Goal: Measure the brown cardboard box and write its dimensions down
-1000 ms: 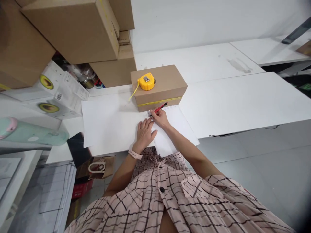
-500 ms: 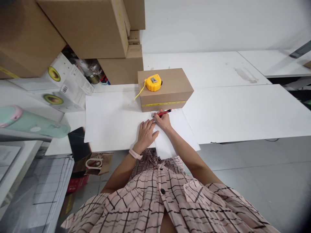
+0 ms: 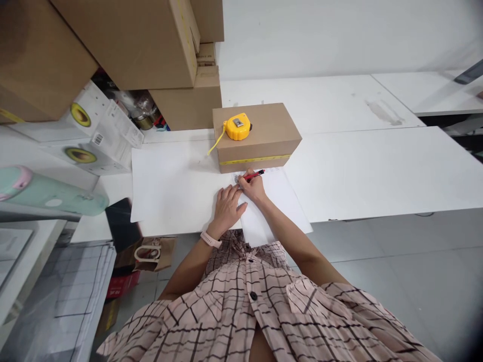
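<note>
My right hand grips a red and black pen, its fingers closed around it over the upper part of a white paper sheet. Some writing shows near the sheet's top edge. Flat beside it lies my left hand, fingers stretched out, at the sheet's left edge. Just beyond both hands stands a closed brown cardboard box with a yellow strip along its front. On top of that box rests a yellow tape measure with its wrist cord hanging over the left edge.
Another blank sheet lies left on the white table. Stacked cartons and avocado-printed boxes fill the back left. A mint bottle and a dark phone-like slab are at the left edge; a paper bag sits below.
The pen and my right hand have shifted very slightly left. My left hand stays in place, and the view has tilted a little.
</note>
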A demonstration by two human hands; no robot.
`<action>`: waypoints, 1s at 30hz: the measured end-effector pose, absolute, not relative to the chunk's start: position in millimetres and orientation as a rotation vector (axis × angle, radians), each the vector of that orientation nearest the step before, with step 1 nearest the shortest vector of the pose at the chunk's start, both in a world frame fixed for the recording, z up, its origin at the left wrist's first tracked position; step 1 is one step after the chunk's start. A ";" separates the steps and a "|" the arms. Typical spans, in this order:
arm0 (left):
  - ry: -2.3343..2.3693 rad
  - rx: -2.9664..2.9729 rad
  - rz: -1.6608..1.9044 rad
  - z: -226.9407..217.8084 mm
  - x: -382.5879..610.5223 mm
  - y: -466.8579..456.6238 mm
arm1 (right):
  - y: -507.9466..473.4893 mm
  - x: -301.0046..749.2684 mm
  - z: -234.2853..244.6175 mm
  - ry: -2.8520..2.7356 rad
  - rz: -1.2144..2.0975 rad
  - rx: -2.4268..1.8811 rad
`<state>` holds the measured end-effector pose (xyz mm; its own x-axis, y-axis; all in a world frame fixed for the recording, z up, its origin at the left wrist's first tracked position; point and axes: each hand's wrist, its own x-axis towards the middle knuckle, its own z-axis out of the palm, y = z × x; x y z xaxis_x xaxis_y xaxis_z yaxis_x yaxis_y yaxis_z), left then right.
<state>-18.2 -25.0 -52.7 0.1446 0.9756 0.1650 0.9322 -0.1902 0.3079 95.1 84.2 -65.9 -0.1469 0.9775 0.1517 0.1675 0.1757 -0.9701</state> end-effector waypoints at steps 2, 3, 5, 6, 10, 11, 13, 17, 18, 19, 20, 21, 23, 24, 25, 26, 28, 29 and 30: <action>1.908 2.273 0.502 -53.1 -18.4 -25.1 | 83.7 95.4 -65.0 -1.508 1.089 -1.148; 1.906 2.272 0.504 -53.2 -18.5 -25.1 | 83.5 95.6 -64.6 -1.501 1.088 -1.149; 1.905 2.268 0.506 -53.3 -18.6 -25.0 | 83.2 95.8 -63.9 -1.490 1.081 -1.151; 1.905 2.265 0.505 -53.3 -18.6 -25.0 | 83.2 95.9 -63.7 -1.491 1.080 -1.154; 1.905 2.259 0.497 -52.9 -18.8 -24.7 | 83.5 96.0 -63.7 -1.499 1.101 -1.166; 1.905 2.259 0.495 -52.9 -18.8 -24.7 | 83.5 96.0 -63.5 -1.493 1.107 -1.172; 1.905 2.260 0.489 -52.7 -18.9 -24.6 | 83.6 96.2 -62.8 -1.475 1.103 -1.176; 1.909 2.262 0.481 -52.9 -19.2 -24.5 | 83.0 96.3 -61.2 -1.461 1.089 -1.133; 1.908 2.262 0.481 -52.9 -19.2 -24.5 | 82.9 96.2 -61.1 -1.463 1.094 -1.127; 1.908 2.262 0.483 -53.0 -19.1 -24.5 | 82.8 96.1 -61.1 -1.465 1.101 -1.126; 1.907 2.263 0.485 -52.9 -19.1 -24.6 | 82.8 96.0 -61.2 -1.466 1.108 -1.127; 1.907 2.263 0.487 -52.9 -19.0 -24.6 | 82.8 95.8 -61.2 -1.466 1.114 -1.129; 1.909 2.263 0.491 -52.6 -18.8 -24.7 | 82.9 95.6 -61.2 -1.468 1.115 -1.132; 1.910 2.264 0.493 -52.5 -18.8 -24.8 | 83.0 95.5 -60.9 -1.471 1.111 -1.136; 1.910 2.264 0.493 -52.4 -18.7 -24.8 | 83.0 95.5 -60.6 -1.474 1.106 -1.143; 1.910 2.264 0.492 -52.4 -18.8 -24.8 | 83.0 95.6 -60.3 -1.475 1.100 -1.151; 1.906 2.264 0.491 -52.5 -18.9 -24.6 | 83.0 95.9 -59.7 -1.466 1.092 -1.165; 1.903 2.264 0.491 -52.6 -19.0 -24.5 | 82.9 96.0 -59.5 -1.456 1.090 -1.169; 1.902 2.265 0.491 -52.8 -19.1 -24.4 | 82.9 96.2 -59.4 -1.446 1.087 -1.171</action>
<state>-19.1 -24.4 -52.8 0.1455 0.9771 0.1554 0.9302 -0.1886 0.3148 96.2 82.9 -59.4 -0.0936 0.9864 0.1347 0.1449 0.1474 -0.9784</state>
